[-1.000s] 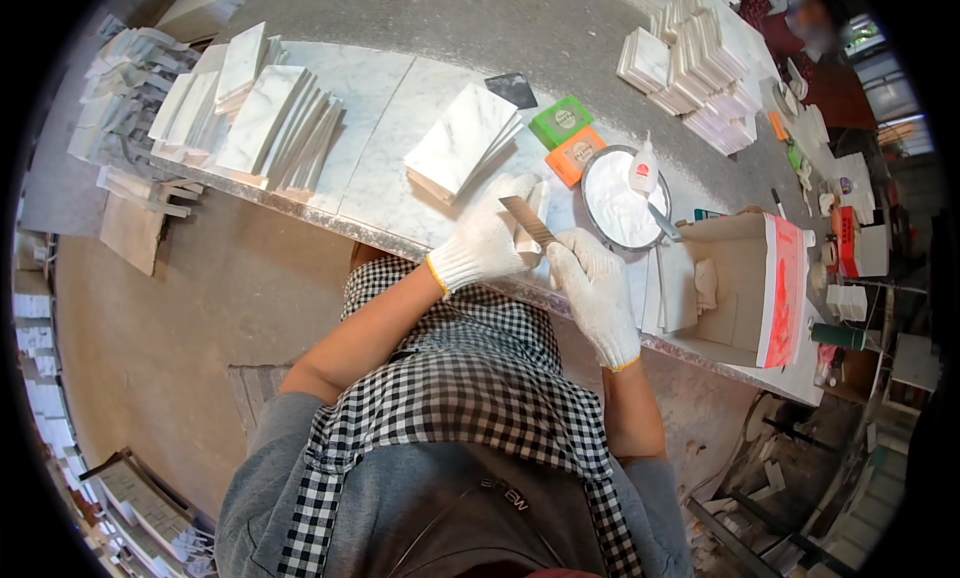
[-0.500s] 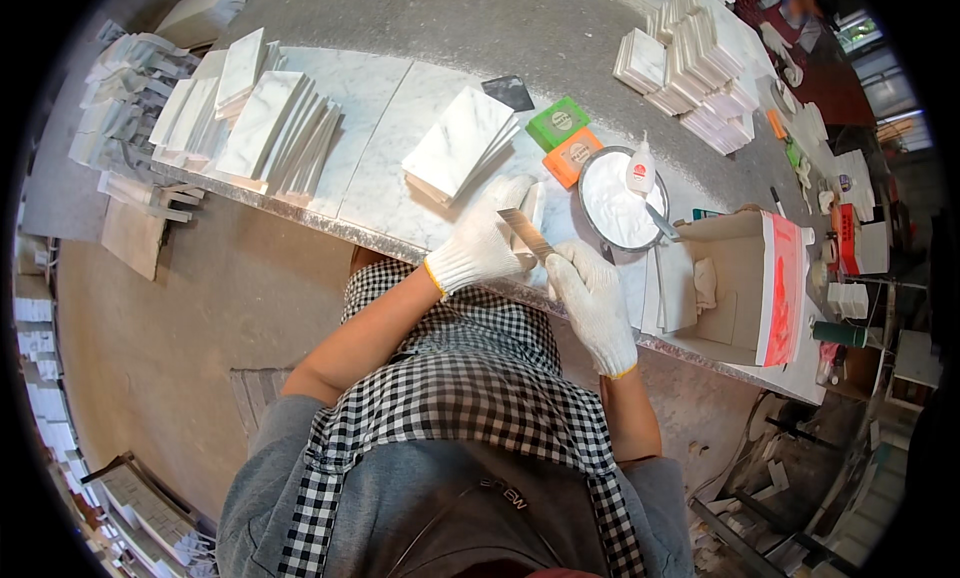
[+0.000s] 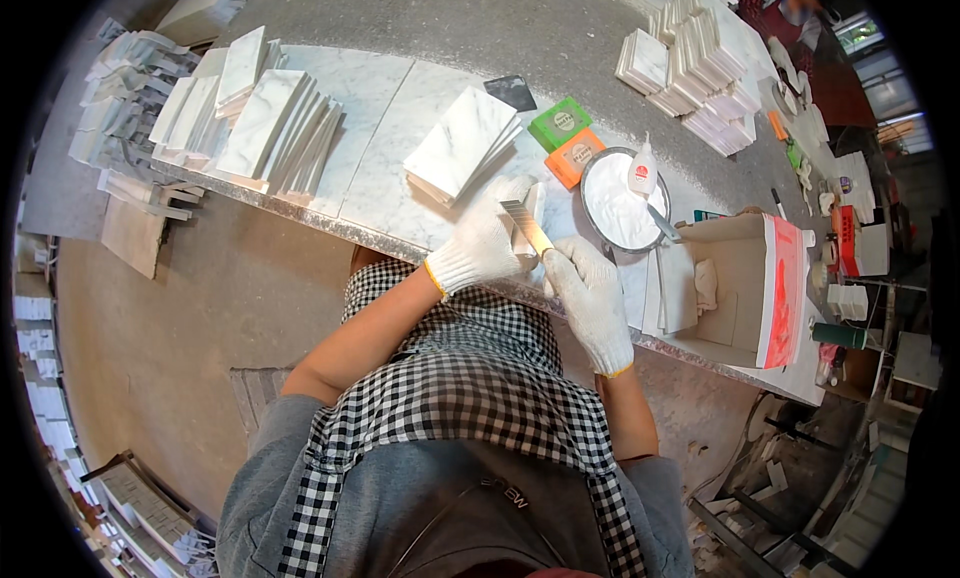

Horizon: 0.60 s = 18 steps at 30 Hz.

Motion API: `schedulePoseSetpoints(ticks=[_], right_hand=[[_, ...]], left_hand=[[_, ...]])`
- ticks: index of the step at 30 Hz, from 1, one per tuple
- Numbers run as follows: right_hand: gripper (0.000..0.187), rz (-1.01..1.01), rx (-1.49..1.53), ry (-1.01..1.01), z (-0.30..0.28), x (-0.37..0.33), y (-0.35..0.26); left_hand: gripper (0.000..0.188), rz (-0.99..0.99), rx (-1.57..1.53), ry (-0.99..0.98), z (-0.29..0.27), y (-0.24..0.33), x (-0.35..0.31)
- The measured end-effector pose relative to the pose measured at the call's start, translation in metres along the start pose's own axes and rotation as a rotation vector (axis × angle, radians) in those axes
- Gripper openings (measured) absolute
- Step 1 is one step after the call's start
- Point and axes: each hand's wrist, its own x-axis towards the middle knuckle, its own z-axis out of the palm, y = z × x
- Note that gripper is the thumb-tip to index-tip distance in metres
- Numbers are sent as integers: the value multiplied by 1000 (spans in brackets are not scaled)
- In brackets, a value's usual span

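Both my hands wear white knitted gloves with yellow cuffs. My left hand [image 3: 484, 233] is closed around a white tile [image 3: 539, 203], held on its edge just above the front of the bench; the fingers and palm hide most of it. My right hand [image 3: 588, 286] pinches a thin, flat metal scraper blade [image 3: 525, 226]. This shiny strip slants up and left from the right fingertips, across the tile's near side and close to the left glove. A stack of white, grey-veined marble tiles [image 3: 462, 143] lies just beyond my left hand.
Right of my hands are a bowl of white paste [image 3: 622, 203] with a spatula and small bottle [image 3: 641, 173], a green box [image 3: 560, 124], an orange box [image 3: 574, 159] and an open carton [image 3: 730, 288]. Tile stacks stand left [image 3: 262, 128] and far right [image 3: 695, 68]. Another person is at the upper right.
The metal blade has turned in my right hand and now catches the light, with its far end slightly higher. My right hand has shifted a little left; the left hand keeps the tile in place.
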Motion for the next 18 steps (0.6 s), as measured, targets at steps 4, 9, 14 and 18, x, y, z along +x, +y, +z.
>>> schedulePoseSetpoints(ticks=[4,9,14,18], right_hand=[[21,-20,-33,1,-1,-2,2],[22,1,-27,32,1,-6,-1],[22,-37,22,71,0,4,11],[22,-83,6,136,-5,21,5]], left_hand=[[36,14,89,-7,7,-13,-6],[48,-24,82,-49,10,-21,-9],[54,-45,64,-68,4,-13,-12],[54,-32,105,-76,7,-20,-15]])
